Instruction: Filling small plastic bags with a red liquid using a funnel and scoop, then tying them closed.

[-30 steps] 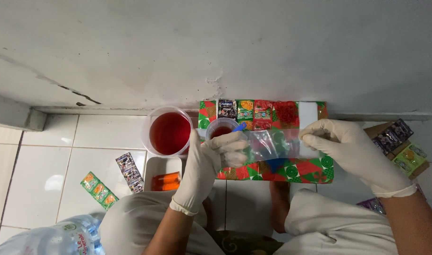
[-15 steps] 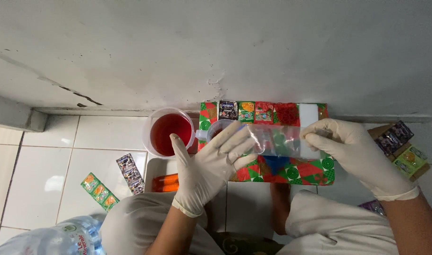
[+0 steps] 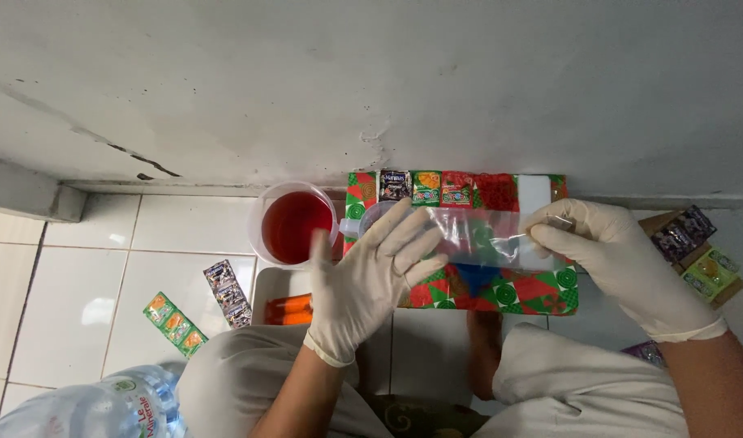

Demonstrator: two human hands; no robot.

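While the clear narrow plastic bag (image 3: 485,237) lies flat across the gift-wrapped box in red and green patterned paper (image 3: 501,288), both gloved hands bear on it. The right hand (image 3: 623,264), in a white latex glove, pinches the bag's right end between thumb and fingertips. The left hand (image 3: 371,276), likewise gloved, has its grip spread open, fingers fanned and laid over the bag's left end, pressing rather than grasping. Whether the bag holds any liquid cannot be told; colours seen through it appear to belong to the wrapping beneath.

Just left of the box stands a round clear plastic cup of red liquid (image 3: 294,223), uncovered, close beside the left thumb. Small coloured sachets (image 3: 424,186) line the box's far edge against the grey wall. On the white tiled floor (image 3: 87,268) lie two more sachet strips (image 3: 176,323), and a white tray holding orange tubes (image 3: 286,308) sits near the left wrist. A clear water bottle (image 3: 87,405) lies at lower left.

Risk noted: the open cup sits within reach of the left hand; a sideways sweep could tip it and flood the tiles. The one-sided pinch could also let the slick bag slide off.
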